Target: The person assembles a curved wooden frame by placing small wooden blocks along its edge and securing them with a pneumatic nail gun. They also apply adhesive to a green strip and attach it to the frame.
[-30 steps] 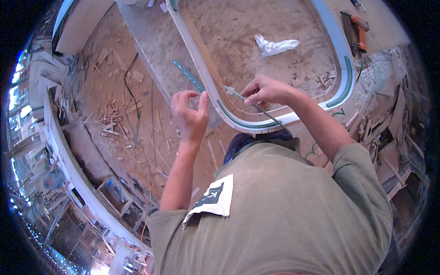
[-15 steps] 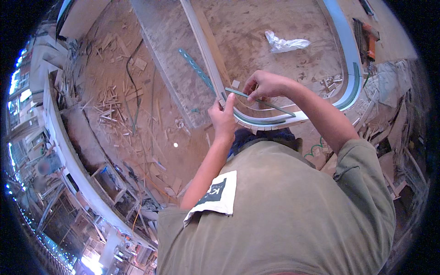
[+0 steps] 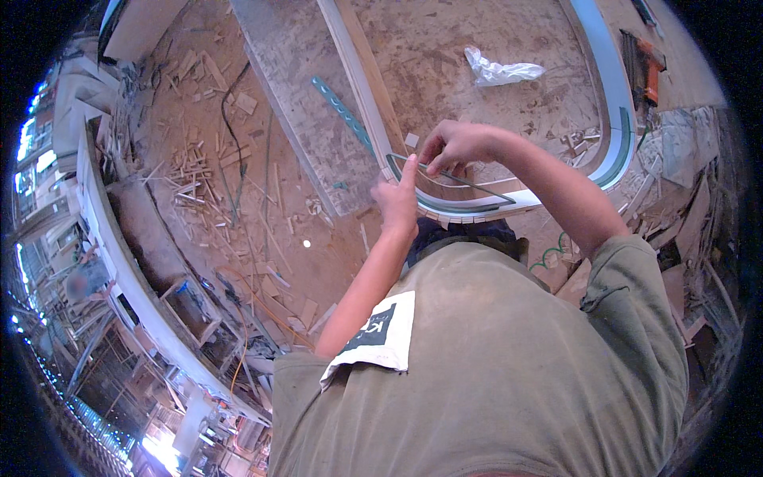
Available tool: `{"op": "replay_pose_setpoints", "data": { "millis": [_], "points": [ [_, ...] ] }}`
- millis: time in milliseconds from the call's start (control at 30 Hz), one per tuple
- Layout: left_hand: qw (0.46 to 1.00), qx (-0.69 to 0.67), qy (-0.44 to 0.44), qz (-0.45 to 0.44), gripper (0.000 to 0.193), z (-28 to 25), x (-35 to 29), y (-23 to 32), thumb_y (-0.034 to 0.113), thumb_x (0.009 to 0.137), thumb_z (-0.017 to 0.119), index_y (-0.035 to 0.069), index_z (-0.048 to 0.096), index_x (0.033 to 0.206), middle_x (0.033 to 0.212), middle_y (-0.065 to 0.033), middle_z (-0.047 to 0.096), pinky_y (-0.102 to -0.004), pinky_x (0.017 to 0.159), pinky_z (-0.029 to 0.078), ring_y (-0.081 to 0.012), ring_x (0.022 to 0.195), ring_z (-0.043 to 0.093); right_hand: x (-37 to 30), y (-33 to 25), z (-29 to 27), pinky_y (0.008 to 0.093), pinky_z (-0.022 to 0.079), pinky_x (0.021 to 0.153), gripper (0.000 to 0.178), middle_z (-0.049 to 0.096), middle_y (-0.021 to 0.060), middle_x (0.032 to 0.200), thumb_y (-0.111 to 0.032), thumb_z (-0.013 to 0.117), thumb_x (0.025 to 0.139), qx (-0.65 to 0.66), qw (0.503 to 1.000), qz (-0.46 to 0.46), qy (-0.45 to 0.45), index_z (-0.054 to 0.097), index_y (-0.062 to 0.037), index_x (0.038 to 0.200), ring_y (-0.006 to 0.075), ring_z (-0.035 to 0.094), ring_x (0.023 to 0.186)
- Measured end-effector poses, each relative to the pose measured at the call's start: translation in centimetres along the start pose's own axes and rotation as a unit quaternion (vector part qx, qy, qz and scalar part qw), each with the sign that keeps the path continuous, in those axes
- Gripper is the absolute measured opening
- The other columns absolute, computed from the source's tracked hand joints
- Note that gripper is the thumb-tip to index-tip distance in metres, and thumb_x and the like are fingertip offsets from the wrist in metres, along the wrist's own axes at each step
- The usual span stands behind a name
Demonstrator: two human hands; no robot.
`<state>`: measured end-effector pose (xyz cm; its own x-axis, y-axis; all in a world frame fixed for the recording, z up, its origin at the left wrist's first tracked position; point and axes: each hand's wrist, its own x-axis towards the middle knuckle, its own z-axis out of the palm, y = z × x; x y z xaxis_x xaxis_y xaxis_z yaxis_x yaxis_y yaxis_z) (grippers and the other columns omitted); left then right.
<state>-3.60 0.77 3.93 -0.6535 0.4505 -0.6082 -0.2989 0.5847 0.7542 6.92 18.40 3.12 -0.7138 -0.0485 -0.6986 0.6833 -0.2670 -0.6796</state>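
In front of me lies a rounded frame [image 3: 612, 71] with a pale top face and wooden sides, its near corners curved. A thin green strip [image 3: 486, 191] crosses above its near left corner, with its right end doubling back over the pale face. Between thumb and fingers of my right hand [image 3: 461, 147], the strip is pinched near its left part. My left hand [image 3: 397, 203] grips the frame's outer edge at that corner, its thumb raised against the strip's left end. Other green banding [image 3: 621, 151] follows the frame's right curve.
Beyond the left rail lies a perforated teal strip [image 3: 342, 115]. Crumpled clear plastic [image 3: 502, 69] rests inside the frame. An orange and black nail gun [image 3: 652, 71] is at the far right. Wood scraps [image 3: 195, 179] and hoses [image 3: 237, 159] litter the floor at left.
My left hand has shifted slightly right, its thumb now further up against the strip. The strip's left part looks more bowed. My right hand keeps its pinch.
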Motion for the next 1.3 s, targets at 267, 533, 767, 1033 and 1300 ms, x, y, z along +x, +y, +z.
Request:
{"op": "replay_pose_setpoints", "data": {
  "millis": [267,533,767,1033,1300],
  "points": [
    [0.999,0.028,0.017,0.041,0.042,0.3,0.6,-1.0,0.030,0.085,0.080,-0.007,0.066,0.098,0.093,-0.0172,0.068,-0.0402,0.078,0.051,-0.0246,0.084,0.064,-0.1,-0.5,0.9,0.0303,0.059,0.063,0.031,0.071,0.0064,0.096,-0.013,0.082,0.081,-0.010,1.000,-0.010,-0.007,0.073,0.0003,0.108,0.0150,0.067,0.080],
    [0.995,0.061,0.008,0.078,0.024,0.1,0.2,-0.3,0.016,0.078,0.072,-0.007,0.066,0.076,0.073,-0.0133,0.068,-0.0411,0.061,0.051,-0.0235,0.061,0.063,1.2,1.1,1.8,0.0261,0.059,0.063,0.025,0.073,0.0056,0.090,-0.012,0.080,0.083,0.044,0.999,-0.018,-0.026,0.074,0.0000,0.104,0.0112,0.067,0.073],
    [0.987,0.110,-0.015,0.116,0.031,-0.9,1.8,-3.0,0.021,0.077,0.069,-0.009,0.063,0.069,0.069,-0.0214,0.064,-0.0464,0.067,0.050,-0.0325,0.065,0.063,1.6,1.4,2.5,0.0239,0.057,0.064,0.024,0.072,0.0045,0.089,-0.013,0.080,0.083,0.059,0.998,-0.015,-0.021,0.075,0.0000,0.102,0.0100,0.066,0.072],
    [0.984,0.141,-0.067,0.087,0.034,-1.5,1.6,-2.5,0.023,0.078,0.066,-0.010,0.062,0.069,0.077,-0.0300,0.062,-0.0502,0.082,0.046,-0.0423,0.083,0.058,2.5,2.0,2.6,0.0234,0.056,0.063,0.028,0.070,0.0034,0.085,-0.016,0.082,0.082,0.070,0.996,-0.010,-0.045,0.075,0.0020,0.103,0.0101,0.066,0.073],
    [0.963,0.232,-0.065,0.121,0.037,-1.9,1.8,-3.0,0.026,0.081,0.060,-0.011,0.064,0.078,0.083,-0.0347,0.061,-0.0526,0.089,0.042,-0.0477,0.091,0.053,2.4,2.7,3.5,0.0247,0.054,0.066,0.026,0.069,0.0027,0.083,-0.017,0.082,0.082,0.086,0.995,-0.042,-0.039,0.076,0.0025,0.098,0.0101,0.063,0.073]
  ]
}}
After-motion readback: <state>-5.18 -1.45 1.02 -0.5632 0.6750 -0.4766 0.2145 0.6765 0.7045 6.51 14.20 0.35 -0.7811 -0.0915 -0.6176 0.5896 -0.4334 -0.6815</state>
